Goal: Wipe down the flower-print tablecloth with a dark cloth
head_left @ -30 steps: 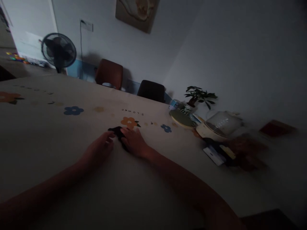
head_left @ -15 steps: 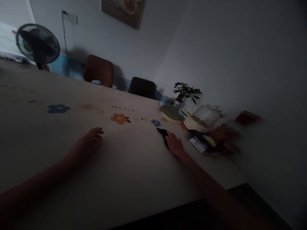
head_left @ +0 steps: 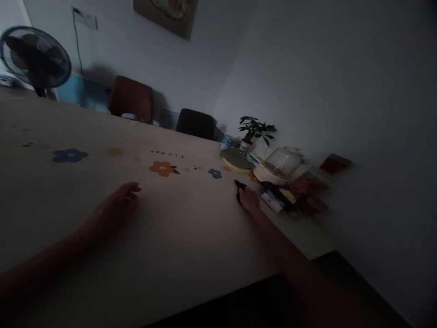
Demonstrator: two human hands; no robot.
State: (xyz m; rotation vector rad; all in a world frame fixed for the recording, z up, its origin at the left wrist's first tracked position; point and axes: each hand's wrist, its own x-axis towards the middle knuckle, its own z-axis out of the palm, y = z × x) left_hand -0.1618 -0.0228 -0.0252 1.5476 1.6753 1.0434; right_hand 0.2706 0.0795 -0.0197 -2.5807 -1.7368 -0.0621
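Note:
On the right side of the table, my right hand (head_left: 251,200) is closed around a small black thing, perhaps a cloth (head_left: 240,184). One dark tip sticks out past my fingers, and my hand hides most of the rest. Dim light keeps me from making out its exact kind. My left hand (head_left: 118,205) rests at or just over the pale tablecloth (head_left: 184,237), left of the middle. Its fingers are loosely bent and apart, with nothing in them. An orange printed flower (head_left: 162,169) lies beyond, between the two hands.
Right of my right hand stand a white pot (head_left: 271,173), a green round mat (head_left: 236,160), a potted plant (head_left: 252,132) and several packets (head_left: 273,200). Two chairs (head_left: 131,99) line the far side. A fan (head_left: 36,57) stands at far left.
My right hand has slid the black thing rightward, away from the blue printed flower, and it looks more bunched up. My left hand keeps its pose. The view has turned slightly right.

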